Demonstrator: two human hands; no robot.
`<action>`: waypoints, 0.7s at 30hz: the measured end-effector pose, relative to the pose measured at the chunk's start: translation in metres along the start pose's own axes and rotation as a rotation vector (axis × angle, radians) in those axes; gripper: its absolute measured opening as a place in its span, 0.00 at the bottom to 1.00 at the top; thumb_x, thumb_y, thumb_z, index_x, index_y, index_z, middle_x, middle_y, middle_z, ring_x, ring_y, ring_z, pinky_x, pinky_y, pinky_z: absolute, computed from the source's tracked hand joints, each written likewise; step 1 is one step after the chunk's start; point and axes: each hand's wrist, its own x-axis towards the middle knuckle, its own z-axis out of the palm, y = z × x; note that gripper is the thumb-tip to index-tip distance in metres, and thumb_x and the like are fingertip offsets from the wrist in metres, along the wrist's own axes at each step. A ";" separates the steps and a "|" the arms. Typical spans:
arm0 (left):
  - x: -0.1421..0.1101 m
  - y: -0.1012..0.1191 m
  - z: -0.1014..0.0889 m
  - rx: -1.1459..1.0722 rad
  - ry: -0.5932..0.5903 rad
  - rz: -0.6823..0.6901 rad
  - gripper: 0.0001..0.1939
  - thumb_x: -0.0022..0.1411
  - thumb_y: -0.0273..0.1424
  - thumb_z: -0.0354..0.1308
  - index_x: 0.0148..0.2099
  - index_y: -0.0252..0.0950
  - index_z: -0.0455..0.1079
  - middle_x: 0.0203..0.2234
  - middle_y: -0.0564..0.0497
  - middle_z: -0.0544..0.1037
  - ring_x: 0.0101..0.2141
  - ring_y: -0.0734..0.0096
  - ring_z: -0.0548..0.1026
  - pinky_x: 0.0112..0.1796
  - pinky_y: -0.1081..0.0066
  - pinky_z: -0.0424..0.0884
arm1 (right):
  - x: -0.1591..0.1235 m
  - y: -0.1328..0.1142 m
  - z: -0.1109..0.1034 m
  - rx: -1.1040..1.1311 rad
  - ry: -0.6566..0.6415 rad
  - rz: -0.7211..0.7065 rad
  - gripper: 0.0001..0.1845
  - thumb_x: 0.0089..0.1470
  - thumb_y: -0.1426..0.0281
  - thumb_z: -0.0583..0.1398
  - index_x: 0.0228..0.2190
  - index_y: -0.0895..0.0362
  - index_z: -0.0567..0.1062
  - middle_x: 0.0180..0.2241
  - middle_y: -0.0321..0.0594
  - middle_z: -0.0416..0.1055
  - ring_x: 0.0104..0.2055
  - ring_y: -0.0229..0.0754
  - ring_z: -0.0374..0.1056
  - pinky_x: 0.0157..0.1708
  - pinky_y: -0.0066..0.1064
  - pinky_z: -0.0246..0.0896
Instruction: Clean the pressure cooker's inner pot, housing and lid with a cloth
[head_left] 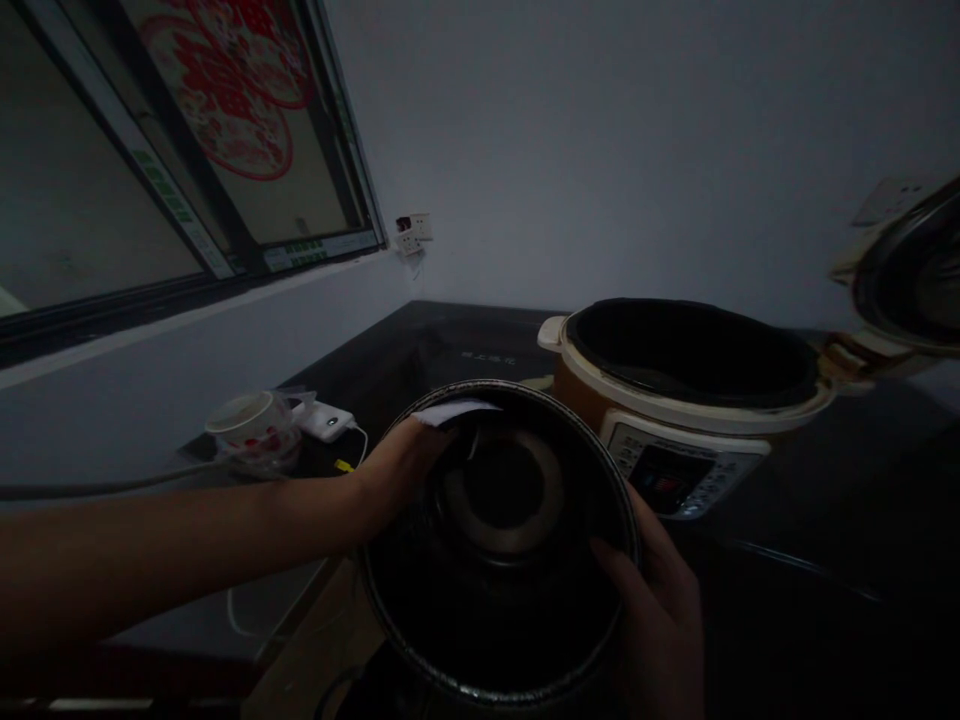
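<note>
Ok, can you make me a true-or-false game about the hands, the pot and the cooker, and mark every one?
1. The right hand grips the black pot at its side. True.
2. The left hand holds a spoon. False: it holds a thin white cloth or paper.
3. The lid of the electric pressure cooker is open. True.
4. The black pot sits inside the cooker. False: it is held in front of it.

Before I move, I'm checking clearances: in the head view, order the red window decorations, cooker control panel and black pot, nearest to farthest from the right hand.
1. Black pot: right hand grips its rim.
2. Cooker control panel: just beyond the hand.
3. Red window decorations: far upper left.
</note>
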 end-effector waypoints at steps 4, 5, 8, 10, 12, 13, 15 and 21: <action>-0.013 0.005 0.013 0.189 -0.084 0.066 0.34 0.50 0.18 0.50 0.60 0.40 0.68 0.61 0.44 0.66 0.66 0.48 0.49 0.63 0.43 0.44 | 0.003 -0.001 0.004 0.007 0.037 0.011 0.24 0.48 0.63 0.65 0.50 0.46 0.76 0.54 0.38 0.72 0.60 0.56 0.62 0.59 0.52 0.55; -0.018 0.008 0.016 0.217 -0.149 0.081 0.30 0.50 0.20 0.54 0.56 0.40 0.72 0.60 0.42 0.68 0.65 0.44 0.52 0.61 0.41 0.46 | 0.003 -0.002 0.005 0.003 0.049 0.013 0.24 0.48 0.64 0.66 0.49 0.47 0.76 0.54 0.39 0.72 0.60 0.56 0.62 0.59 0.52 0.55; -0.030 0.022 0.024 0.153 -0.323 0.122 0.22 0.52 0.27 0.60 0.51 0.43 0.75 0.55 0.42 0.73 0.61 0.42 0.62 0.58 0.39 0.52 | 0.003 -0.001 0.007 -0.015 0.064 0.000 0.25 0.48 0.64 0.65 0.50 0.48 0.76 0.54 0.39 0.72 0.60 0.56 0.62 0.60 0.52 0.54; -0.035 0.034 0.029 0.042 -0.379 0.165 0.22 0.57 0.31 0.57 0.55 0.44 0.72 0.56 0.41 0.72 0.59 0.44 0.64 0.57 0.40 0.55 | 0.003 0.000 0.006 -0.018 0.056 -0.017 0.25 0.49 0.65 0.65 0.51 0.48 0.75 0.55 0.38 0.71 0.60 0.55 0.62 0.61 0.51 0.53; -0.037 0.048 0.032 -0.088 -0.417 0.224 0.24 0.62 0.34 0.53 0.60 0.40 0.67 0.59 0.38 0.68 0.60 0.44 0.64 0.56 0.41 0.58 | 0.003 0.003 0.006 -0.019 0.046 -0.028 0.25 0.49 0.65 0.64 0.51 0.48 0.75 0.55 0.38 0.71 0.60 0.55 0.62 0.61 0.51 0.53; -0.037 0.055 0.034 -0.164 -0.427 0.265 0.25 0.63 0.34 0.51 0.61 0.38 0.66 0.60 0.36 0.66 0.60 0.43 0.63 0.56 0.42 0.58 | 0.002 0.004 0.006 -0.019 0.043 -0.032 0.25 0.50 0.65 0.64 0.51 0.48 0.75 0.55 0.39 0.71 0.60 0.55 0.62 0.61 0.52 0.53; -0.035 0.070 0.036 -0.330 -0.437 0.382 0.24 0.64 0.31 0.48 0.61 0.32 0.66 0.63 0.34 0.61 0.63 0.44 0.57 0.59 0.46 0.57 | 0.002 0.005 0.006 -0.019 0.040 -0.046 0.24 0.51 0.65 0.64 0.51 0.47 0.75 0.55 0.39 0.71 0.60 0.54 0.62 0.61 0.51 0.53; -0.014 0.126 0.027 -1.039 -0.289 0.301 0.27 0.64 0.27 0.42 0.63 0.30 0.60 0.66 0.40 0.56 0.66 0.57 0.51 0.64 0.53 0.45 | -0.004 0.008 0.010 -0.039 0.051 -0.108 0.24 0.52 0.64 0.63 0.52 0.45 0.74 0.56 0.37 0.70 0.62 0.53 0.60 0.61 0.49 0.53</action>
